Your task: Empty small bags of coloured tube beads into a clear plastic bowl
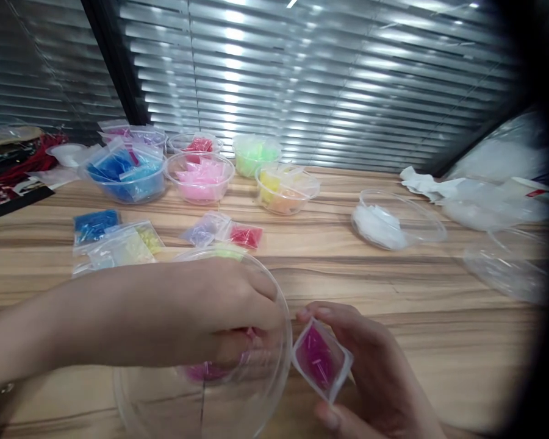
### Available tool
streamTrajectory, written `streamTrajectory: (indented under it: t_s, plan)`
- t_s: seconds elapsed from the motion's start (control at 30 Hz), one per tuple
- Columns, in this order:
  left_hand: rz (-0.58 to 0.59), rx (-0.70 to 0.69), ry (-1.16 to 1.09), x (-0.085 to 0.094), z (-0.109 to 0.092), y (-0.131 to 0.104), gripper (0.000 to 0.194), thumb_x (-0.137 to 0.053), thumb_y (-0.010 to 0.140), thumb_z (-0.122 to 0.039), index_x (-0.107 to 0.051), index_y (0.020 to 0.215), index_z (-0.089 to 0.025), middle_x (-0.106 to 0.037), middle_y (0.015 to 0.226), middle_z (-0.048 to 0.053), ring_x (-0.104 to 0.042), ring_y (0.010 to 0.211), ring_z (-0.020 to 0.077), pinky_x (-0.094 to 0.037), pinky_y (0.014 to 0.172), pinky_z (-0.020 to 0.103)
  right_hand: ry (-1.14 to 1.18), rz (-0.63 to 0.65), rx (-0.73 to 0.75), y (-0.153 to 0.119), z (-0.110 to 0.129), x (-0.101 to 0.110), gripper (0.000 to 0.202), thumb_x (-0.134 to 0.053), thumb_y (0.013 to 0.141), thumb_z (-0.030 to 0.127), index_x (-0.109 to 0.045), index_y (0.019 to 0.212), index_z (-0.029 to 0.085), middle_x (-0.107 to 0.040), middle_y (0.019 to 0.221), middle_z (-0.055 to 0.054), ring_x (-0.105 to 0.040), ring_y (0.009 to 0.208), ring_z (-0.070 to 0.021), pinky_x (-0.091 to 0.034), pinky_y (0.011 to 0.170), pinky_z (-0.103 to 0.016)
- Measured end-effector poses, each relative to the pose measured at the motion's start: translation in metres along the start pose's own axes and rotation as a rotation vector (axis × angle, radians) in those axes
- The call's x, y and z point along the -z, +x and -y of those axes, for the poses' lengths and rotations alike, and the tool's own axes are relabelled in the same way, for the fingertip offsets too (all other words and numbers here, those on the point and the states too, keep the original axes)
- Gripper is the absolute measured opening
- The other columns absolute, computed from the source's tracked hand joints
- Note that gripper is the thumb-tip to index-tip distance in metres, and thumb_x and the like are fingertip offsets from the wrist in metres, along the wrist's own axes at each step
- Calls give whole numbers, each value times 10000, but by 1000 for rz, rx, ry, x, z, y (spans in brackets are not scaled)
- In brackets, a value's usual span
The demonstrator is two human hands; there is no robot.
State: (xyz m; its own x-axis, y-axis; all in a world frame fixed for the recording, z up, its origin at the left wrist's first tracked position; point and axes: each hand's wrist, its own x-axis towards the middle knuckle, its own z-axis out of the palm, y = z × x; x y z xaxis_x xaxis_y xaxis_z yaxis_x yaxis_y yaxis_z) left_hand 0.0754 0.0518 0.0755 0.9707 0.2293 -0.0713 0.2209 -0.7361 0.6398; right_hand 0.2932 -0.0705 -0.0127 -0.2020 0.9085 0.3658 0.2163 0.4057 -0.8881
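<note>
Left hand: reaching into a large clear bowl, the left hand is bent at the knuckles, its fingers partly curled; whether they grip anything cannot be told.
Large bowl: the clear bowl stands on the wooden table directly below the left hand, with magenta material showing low inside.
Right hand: just beside the bowl's rim, the right hand pinches a small bag between thumb and fingers.
Small bag: its mouth gapes toward the camera, magenta contents inside.
Loose packets: a blue packet, a pale purple packet and a red packet lie beyond the bowl.
Back row: a bowl of blue bags sits left of a bowl of pink packets.
Far right: a clear tub bears white packets.
Backdrop: slatted blinds.
</note>
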Motion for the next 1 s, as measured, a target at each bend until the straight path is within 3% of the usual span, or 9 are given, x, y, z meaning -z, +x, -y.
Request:
streamTrajectory:
  t_s: [0.1,0.23,0.43,0.73,1.0]
  plan:
    - [-64,-23,-63,4,-8,-1,172,-543,951,-101,-623,834,-199,-647,895,-62,-609,747,47,-461,672,132,11,26,-24,0,2,0,523,-615,920,312,-367,1375,383,-611,1194,-65,-683,972,-200,-595,780,-257]
    - [-342,-118,-149,-7,-21,5,208,-585,917,-40,-651,1035,-199,-650,1013,-50,-622,872,34,-461,770,86,21,35,-44,2,4,-3,512,-600,927,357,-343,1370,382,-623,1176,-68,-687,988,-209,-602,779,-270]
    - [-402,-178,-215,-36,-24,12,200,-518,935,-25,-625,970,-190,-645,1009,-27,-611,886,53,-468,761,98,80,9,-33,3,4,-8,478,-580,936,350,-354,1356,384,-613,1185,-56,-678,1010,-200,-596,806,-269]
    - [-342,-169,-127,-29,-25,9,228,-498,953,-51,-632,1043,-212,-664,1041,-13,-615,881,88,-466,775,154,88,15,-41,0,1,-7,513,-624,910,320,-381,1360,361,-599,1219,-70,-656,1077,-228,-584,849,-300]
    - [-296,-222,-71,-26,-23,8,164,-575,915,-28,-651,980,-158,-703,1045,-2,-618,968,125,-468,904,204,116,26,-17,3,1,-7,497,-607,923,305,-391,1368,345,-569,1283,-82,-624,1152,-231,-565,913,-315]
